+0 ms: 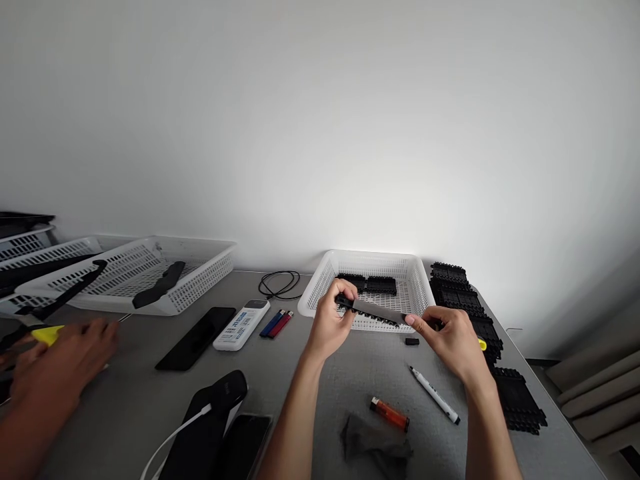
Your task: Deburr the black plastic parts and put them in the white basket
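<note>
My left hand (334, 317) is closed on one end of a black plastic piece (377, 316) with a toothed lower edge and a flat grey upper face. It is held above the front rim of a white basket (367, 325). My right hand (453, 337) is closed at the other end, its thumb against the piece. Out of that fist sticks the yellow end of a tool (482, 344); the rest is hidden by the fingers, so its kind cannot be made out. Two similar black toothed pieces (381, 285) lie inside the basket.
Stacked black toothed panels (483, 330) line the table's right edge. An orange lighter (390, 415), a marker (434, 395), its cap (412, 341) and a dark cloth (375, 445) lie near me. Phones and a power bank (241, 325) are left. A co-worker's hand (65, 367) is far left.
</note>
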`<state>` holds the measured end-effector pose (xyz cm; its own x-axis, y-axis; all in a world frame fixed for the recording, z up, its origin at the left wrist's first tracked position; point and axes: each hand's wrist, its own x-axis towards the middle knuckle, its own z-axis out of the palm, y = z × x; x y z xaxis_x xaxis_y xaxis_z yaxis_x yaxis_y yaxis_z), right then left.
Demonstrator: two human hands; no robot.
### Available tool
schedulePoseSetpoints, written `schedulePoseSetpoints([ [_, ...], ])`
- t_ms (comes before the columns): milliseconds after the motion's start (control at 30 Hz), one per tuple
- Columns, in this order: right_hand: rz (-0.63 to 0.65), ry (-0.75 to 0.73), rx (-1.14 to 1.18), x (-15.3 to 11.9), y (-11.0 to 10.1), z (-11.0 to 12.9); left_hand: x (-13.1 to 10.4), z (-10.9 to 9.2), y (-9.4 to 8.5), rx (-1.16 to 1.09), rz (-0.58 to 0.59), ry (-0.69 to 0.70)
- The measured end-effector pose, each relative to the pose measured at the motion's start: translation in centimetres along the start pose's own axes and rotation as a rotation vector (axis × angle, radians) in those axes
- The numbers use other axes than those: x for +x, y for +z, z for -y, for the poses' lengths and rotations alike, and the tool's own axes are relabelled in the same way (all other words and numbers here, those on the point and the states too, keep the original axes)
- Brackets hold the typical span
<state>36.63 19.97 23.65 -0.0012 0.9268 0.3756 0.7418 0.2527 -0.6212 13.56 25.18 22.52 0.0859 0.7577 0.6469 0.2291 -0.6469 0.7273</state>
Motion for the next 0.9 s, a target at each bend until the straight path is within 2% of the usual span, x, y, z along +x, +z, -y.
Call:
schedulePoseSetpoints([
  [200, -0.019, -0.023, -0.035, -0.2, 0.4, 0.5, -0.1, 0.0, 0.0, 0.014, -0.010, -0.022],
  [367, 0.003, 0.012, -0.067, -0.2, -0.2, -0.2, -0.2, 0.4, -0.2, 0.010, -0.038, -0.035],
  [533, -0.018, 0.009, -0.095, -0.4, -0.7, -0.6, -0.1, 0.8, -0.7, 0.059, -0.002, -0.052],
  [667, -0.026, 0.009, -0.053, -0.3, -0.3, -0.3, -0.2, 0.7, -0.8, 0.049, -0.032, -0.057],
  [900, -0.031, 0.004, -0.042, 0.1, 0.7, 0.1, -0.1, 0.4, -0.4, 0.073, -0.016, -0.034],
])
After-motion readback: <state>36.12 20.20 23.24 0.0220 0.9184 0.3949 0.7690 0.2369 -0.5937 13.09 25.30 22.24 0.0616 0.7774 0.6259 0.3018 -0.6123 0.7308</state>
